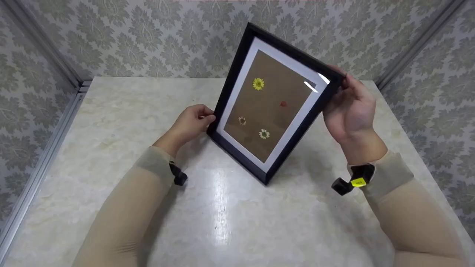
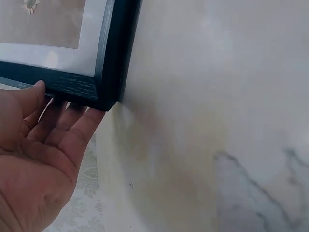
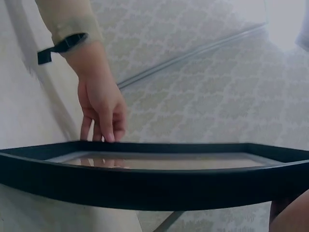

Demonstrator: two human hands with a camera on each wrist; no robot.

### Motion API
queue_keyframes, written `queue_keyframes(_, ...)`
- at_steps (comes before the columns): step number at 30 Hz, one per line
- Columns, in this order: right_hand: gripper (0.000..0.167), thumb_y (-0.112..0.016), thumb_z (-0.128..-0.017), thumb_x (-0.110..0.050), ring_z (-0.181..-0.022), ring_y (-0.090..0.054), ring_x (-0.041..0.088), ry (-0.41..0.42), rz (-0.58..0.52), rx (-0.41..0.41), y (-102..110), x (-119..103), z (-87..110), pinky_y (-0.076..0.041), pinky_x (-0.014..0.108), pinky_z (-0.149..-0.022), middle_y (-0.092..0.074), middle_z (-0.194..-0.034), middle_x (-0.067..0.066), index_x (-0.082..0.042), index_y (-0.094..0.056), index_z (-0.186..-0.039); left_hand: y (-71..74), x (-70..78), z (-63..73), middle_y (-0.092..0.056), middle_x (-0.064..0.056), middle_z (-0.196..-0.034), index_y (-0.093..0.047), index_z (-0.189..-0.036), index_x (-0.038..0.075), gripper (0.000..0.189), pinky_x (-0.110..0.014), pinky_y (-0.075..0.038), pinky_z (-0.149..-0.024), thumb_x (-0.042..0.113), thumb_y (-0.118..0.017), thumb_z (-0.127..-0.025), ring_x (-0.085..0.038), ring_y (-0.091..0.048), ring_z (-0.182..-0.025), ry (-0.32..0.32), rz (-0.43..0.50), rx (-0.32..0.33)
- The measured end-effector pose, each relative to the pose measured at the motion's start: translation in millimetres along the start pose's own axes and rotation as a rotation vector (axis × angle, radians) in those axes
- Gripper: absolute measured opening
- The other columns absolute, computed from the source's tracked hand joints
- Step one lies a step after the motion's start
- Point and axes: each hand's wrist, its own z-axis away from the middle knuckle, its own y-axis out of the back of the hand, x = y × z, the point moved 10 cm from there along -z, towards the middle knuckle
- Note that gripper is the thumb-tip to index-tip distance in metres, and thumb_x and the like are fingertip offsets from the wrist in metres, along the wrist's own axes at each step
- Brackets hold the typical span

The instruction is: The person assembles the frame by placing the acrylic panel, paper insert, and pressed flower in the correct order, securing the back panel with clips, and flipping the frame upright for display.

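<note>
A black picture frame [image 1: 232, 79] with a white mat is held up at a tilt over the table. Behind its glazing, a brown backing carries a yellow flower [image 1: 258, 83], a white flower [image 1: 264, 134], a pale ring of petals [image 1: 242, 120] and a small red piece [image 1: 283, 104]. My left hand [image 1: 189, 124] pinches the frame near its lower left corner; the left wrist view shows the thumb on the front and fingers behind. At the upper right corner my right hand [image 1: 350, 111] grips the frame, its fingers partly hidden behind. Whether the lowest corner touches the table cannot be told.
The pale marbled table [image 1: 237, 222] reflects a bright streak of light. Patterned wall panels [image 1: 167, 40] stand behind it and at both sides, with metal rails [image 1: 41, 159] along the edges. Each wrist wears a small black camera [image 1: 343, 185].
</note>
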Motion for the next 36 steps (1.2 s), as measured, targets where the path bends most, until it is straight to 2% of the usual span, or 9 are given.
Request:
queue_keyframes(2, 0.042, -0.042, -0.120, -0.018, -0.081, -0.067, 0.020, -0.012, -0.011, 0.037, 4.4, 1.1, -6.5, -0.057, 0.029, -0.079, -0.072, -0.085, 0.009, 0.003, -0.076, -0.108, -3.7, -4.4, 6.5, -0.070, -0.017, -0.144, -0.066, -0.141, -0.003, 0.030, -0.030, -0.067, -0.099, 0.014, -0.062, -0.117, -0.023, -0.070, -0.126, 0.008, 0.037, -0.029)
queue_keyframes(4, 0.045, -0.038, -0.123, -0.022, -0.079, -0.065, 0.018, -0.024, 0.014, 0.062, 7.6, 2.9, -12.6, -0.055, 0.029, -0.079, -0.069, -0.080, 0.006, -0.002, -0.073, -0.101, -6.9, -7.2, 14.2, -0.068, -0.020, -0.151, -0.062, -0.150, -0.001, 0.036, -0.039, -0.067, -0.106, 0.013, -0.061, -0.117, -0.030, -0.069, -0.133, 0.004, 0.072, -0.049)
queue_keyframes(6, 0.048, -0.036, -0.124, -0.025, -0.082, -0.065, 0.017, -0.034, 0.060, 0.068, 8.7, 4.8, -18.6, -0.054, 0.028, -0.082, -0.068, -0.081, 0.004, -0.006, -0.070, -0.097, -10.1, -9.3, 22.5, -0.065, -0.022, -0.155, -0.057, -0.160, 0.003, 0.045, -0.044, -0.067, -0.110, 0.011, -0.061, -0.116, -0.034, -0.069, -0.136, -0.001, 0.106, -0.065)
queue_keyframes(10, 0.053, -0.033, -0.125, -0.028, -0.086, -0.066, 0.018, -0.055, 0.103, 0.044, 7.5, 7.8, -31.2, -0.053, 0.027, -0.085, -0.068, -0.086, 0.003, -0.008, -0.068, -0.091, -17.5, -9.4, 36.3, -0.061, -0.025, -0.157, -0.048, -0.172, 0.010, 0.058, -0.046, -0.067, -0.110, 0.009, -0.062, -0.116, -0.037, -0.068, -0.137, -0.009, 0.156, -0.095)
queue_keyframes(16, 0.055, -0.035, -0.125, -0.027, -0.078, -0.065, 0.018, -0.065, 0.095, 0.038, 6.1, 8.7, -53.4, -0.054, 0.027, -0.074, -0.068, -0.080, 0.004, -0.006, -0.068, -0.086, -27.0, -7.4, 50.7, -0.059, -0.020, -0.151, -0.051, -0.167, 0.014, 0.054, -0.047, -0.069, -0.106, 0.008, -0.064, -0.115, -0.035, -0.069, -0.134, -0.001, 0.189, -0.117)
queue_keyframes(24, 0.042, -0.038, -0.124, -0.023, -0.076, -0.062, 0.017, -0.057, 0.141, 0.016, 2.6, 12.2, -81.6, -0.052, 0.025, -0.070, -0.064, -0.080, 0.003, -0.006, -0.064, -0.097, -37.3, -2.9, 68.1, -0.057, -0.018, -0.150, -0.049, -0.160, 0.013, 0.050, -0.048, -0.071, -0.101, 0.005, -0.065, -0.114, -0.034, -0.070, -0.128, -0.001, 0.200, -0.120)
queue_keyframes(30, 0.039, -0.041, -0.123, -0.020, -0.080, -0.063, 0.021, -0.062, 0.165, 0.033, -1.2, 15.5, -92.9, -0.053, 0.027, -0.072, -0.065, -0.084, 0.007, -0.003, -0.063, -0.096, -44.0, -3.1, 75.8, -0.057, -0.017, -0.149, -0.046, -0.160, 0.014, 0.050, -0.048, -0.071, -0.101, 0.006, -0.064, -0.114, -0.033, -0.072, -0.127, 0.007, 0.219, -0.132)
queue_keyframes(36, 0.039, -0.041, -0.124, -0.023, -0.079, -0.062, 0.020, -0.076, 0.210, 0.017, -1.6, 16.3, -96.9, -0.052, 0.028, -0.073, -0.066, -0.085, 0.006, -0.004, -0.064, -0.099, -42.3, -0.9, 77.9, -0.057, -0.017, -0.148, -0.046, -0.159, 0.013, 0.049, -0.048, -0.071, -0.099, 0.005, -0.064, -0.114, -0.032, -0.072, -0.126, 0.010, 0.227, -0.128)
